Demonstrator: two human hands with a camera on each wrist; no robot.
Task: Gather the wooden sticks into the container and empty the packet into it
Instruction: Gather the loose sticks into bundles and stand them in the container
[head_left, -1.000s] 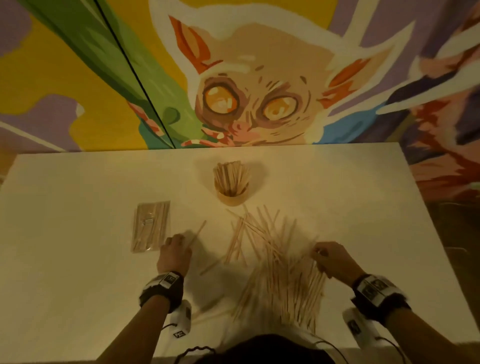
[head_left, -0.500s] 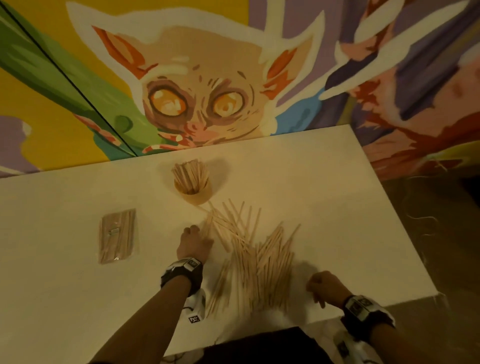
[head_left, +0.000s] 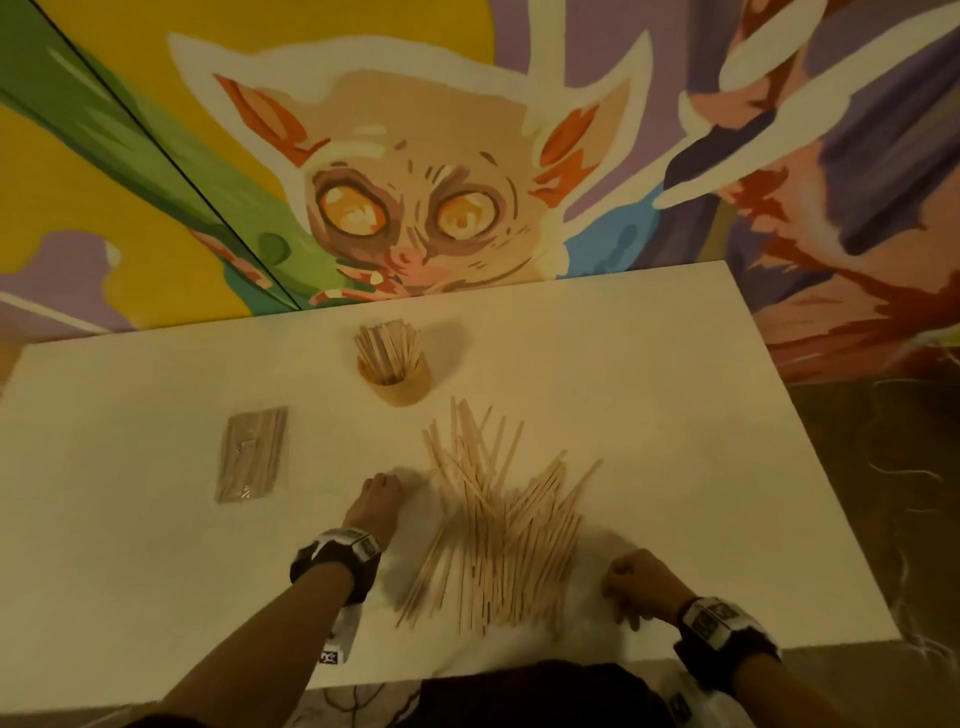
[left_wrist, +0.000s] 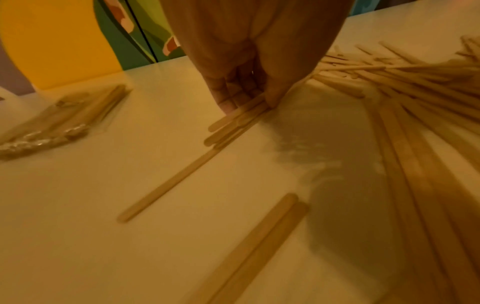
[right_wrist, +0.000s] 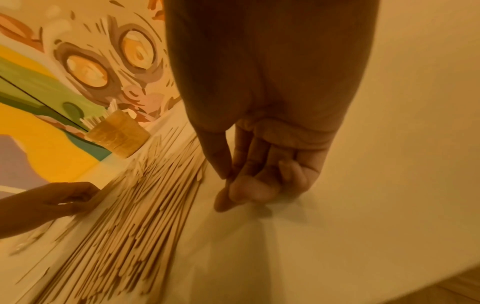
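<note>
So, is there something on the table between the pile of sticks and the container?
Nothing visible. Bare table lies between the sticks and the container; the packet lies off to the left.

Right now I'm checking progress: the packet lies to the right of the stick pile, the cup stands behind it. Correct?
Not quite. In the head view the packet lies to the left of the stick pile, beyond the left hand. The cup does stand behind the pile.

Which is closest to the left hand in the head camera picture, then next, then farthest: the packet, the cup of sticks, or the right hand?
1. Packet, just left of the left hand.
2. Cup of sticks, straight ahead, toward the wall.
3. Right hand, across the stick pile, near the table's front edge.
</note>
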